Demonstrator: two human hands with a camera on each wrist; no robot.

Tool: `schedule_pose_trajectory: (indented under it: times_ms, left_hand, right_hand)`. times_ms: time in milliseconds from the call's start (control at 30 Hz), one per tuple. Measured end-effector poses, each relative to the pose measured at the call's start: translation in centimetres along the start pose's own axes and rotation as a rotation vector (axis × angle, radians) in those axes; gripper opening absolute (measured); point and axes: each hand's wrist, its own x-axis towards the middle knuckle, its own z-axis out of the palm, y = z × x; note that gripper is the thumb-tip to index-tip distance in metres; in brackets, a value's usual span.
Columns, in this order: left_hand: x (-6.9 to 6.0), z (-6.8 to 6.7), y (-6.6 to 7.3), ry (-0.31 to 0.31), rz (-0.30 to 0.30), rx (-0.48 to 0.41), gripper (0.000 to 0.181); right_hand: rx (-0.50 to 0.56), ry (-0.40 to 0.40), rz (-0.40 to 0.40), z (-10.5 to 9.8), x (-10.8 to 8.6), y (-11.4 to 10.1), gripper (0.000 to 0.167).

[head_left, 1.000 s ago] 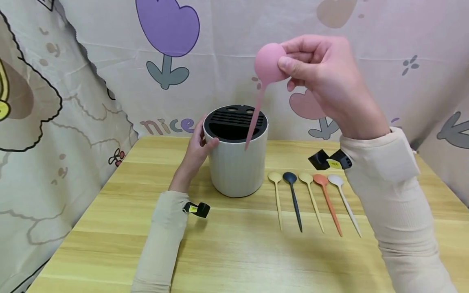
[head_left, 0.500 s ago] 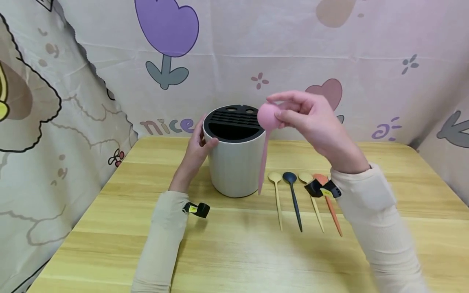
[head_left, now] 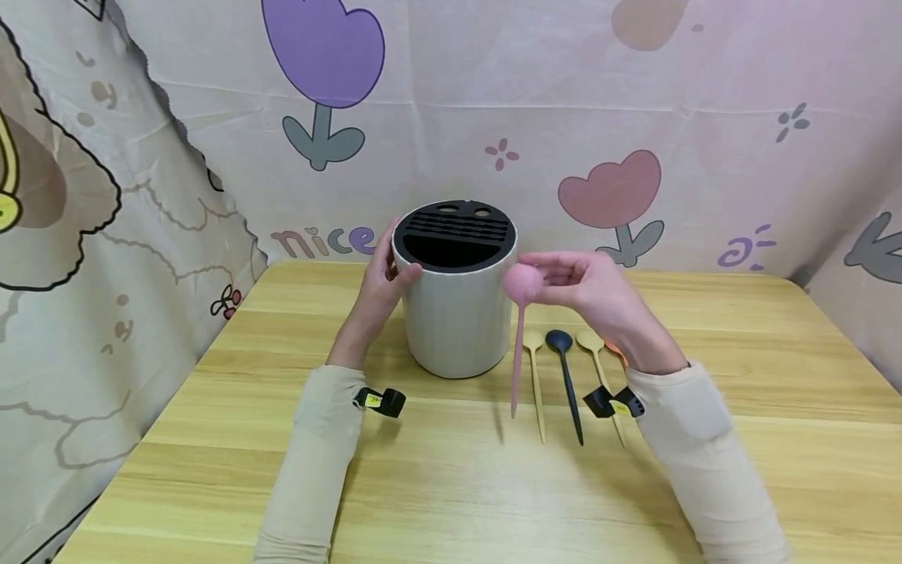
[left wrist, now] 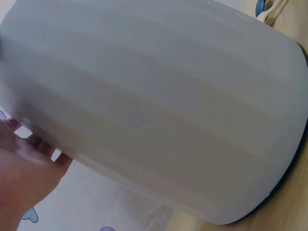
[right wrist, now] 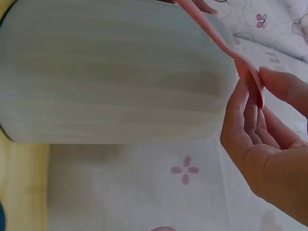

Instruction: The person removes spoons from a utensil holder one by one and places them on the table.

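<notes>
A white ribbed utensil holder [head_left: 458, 325] with a black slotted lid [head_left: 451, 249] stands upright on the table. My left hand [head_left: 377, 298] grips its upper left side, the thumb in front and the fingers reaching behind. Beside the holder's right side, my right hand [head_left: 595, 294] pinches a pink spoon [head_left: 523, 283] by its bowl. The spoon's handle points down and its tip appears above the tabletop. In the right wrist view, thumb and fingers hold the pink spoon [right wrist: 248, 72] by the bowl edge, near the holder [right wrist: 110, 77].
Right of the holder lie a beige spoon [head_left: 537, 392], a dark blue spoon [head_left: 560, 342], another beige spoon [head_left: 590, 341] and an orange spoon [head_left: 616, 350], partly covered by my right arm. A printed cloth [head_left: 451, 86] hangs behind the wooden table [head_left: 451, 486].
My right hand has come down with the pink spoon, from high above the holder to beside its right side. The left hand stays on the holder.
</notes>
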Motion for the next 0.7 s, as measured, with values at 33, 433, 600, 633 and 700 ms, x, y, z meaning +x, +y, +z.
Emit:
schedule_pose_trajectory:
  times_ms: [33, 433, 600, 633, 700]
  left_hand:
    - [0.0, 0.0, 0.0, -0.001, -0.001, 0.001, 0.127]
    - [0.0, -0.2, 0.2, -0.002, 0.007, 0.001, 0.128]
    - [0.1, -0.1, 0.0, -0.004, 0.006, 0.003, 0.127]
    - [0.1, -0.1, 0.0, -0.003, 0.003, 0.005, 0.127]
    - [0.1, -0.1, 0.1, -0.002, 0.002, 0.005, 0.128]
  right_hand:
    - [0.002, -0.007, -0.002, 0.0, 0.0, 0.3, 0.049]
    - [-0.027, -0.061, 0.025, -0.7, 0.6, 2.5, 0.058]
    - [-0.053, -0.066, 0.05, -1.6, 0.4, 3.3, 0.058]
    - [-0.047, -0.065, 0.051, -1.8, 0.3, 3.5, 0.058]
    - [-0.034, -0.068, 0.053, -2.2, 0.2, 3.7, 0.06]
